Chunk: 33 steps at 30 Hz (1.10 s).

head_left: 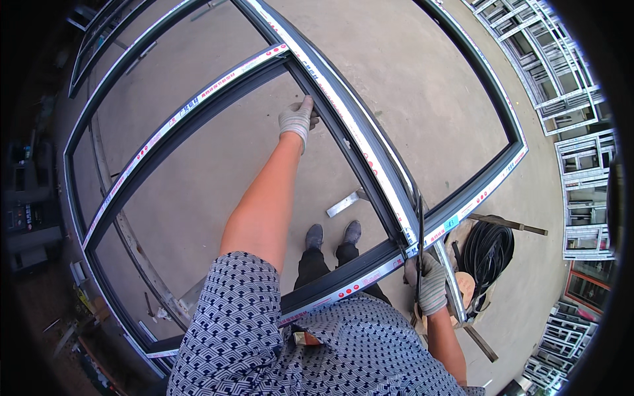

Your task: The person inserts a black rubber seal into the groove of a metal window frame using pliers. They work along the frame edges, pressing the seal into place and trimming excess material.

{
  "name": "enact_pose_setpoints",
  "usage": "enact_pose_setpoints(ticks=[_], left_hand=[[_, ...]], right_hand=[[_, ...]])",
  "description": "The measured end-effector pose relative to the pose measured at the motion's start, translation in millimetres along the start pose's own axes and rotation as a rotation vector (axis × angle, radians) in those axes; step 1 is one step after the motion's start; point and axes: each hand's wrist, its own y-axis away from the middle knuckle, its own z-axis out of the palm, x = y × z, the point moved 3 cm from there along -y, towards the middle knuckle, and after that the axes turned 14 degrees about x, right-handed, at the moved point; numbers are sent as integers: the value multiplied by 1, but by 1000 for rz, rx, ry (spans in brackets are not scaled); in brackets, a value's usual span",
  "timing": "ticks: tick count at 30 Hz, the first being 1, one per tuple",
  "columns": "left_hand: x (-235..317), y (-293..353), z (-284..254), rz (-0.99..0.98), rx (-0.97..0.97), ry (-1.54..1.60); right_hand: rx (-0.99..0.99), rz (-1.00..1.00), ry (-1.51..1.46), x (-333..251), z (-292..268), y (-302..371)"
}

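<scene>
Two gloved hands at a dark window frame with white film [340, 109], which spans upper left to lower centre. Left hand [298, 121], upper centre: fingers partly curled, thumb extended, right at a bar's inner edge; can't tell if it grips. Right hand [430, 284], lower right of centre: closed round a thin black strip [421, 221] beside the frame corner. Black coil [490, 251] just right of that. More frames [584, 188] along right edge, shoes [315, 236] lower centre.
</scene>
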Motion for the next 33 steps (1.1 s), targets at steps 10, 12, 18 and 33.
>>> enact_pose_setpoints(ticks=[10,12,18,33], left_hand=[[-169,204,7,-168,-388,-113],[-187,234,7,-158,-495,-149],[-174,277,30,201,-745,-463],[-181,289,65,-159,-812,-298]], right_hand=[[-21,68,29,54,-11,-33],[-26,131,-20,51,-8,-29],[-26,11,35,90,-5,-38],[-2,43,116,90,-13,-51]])
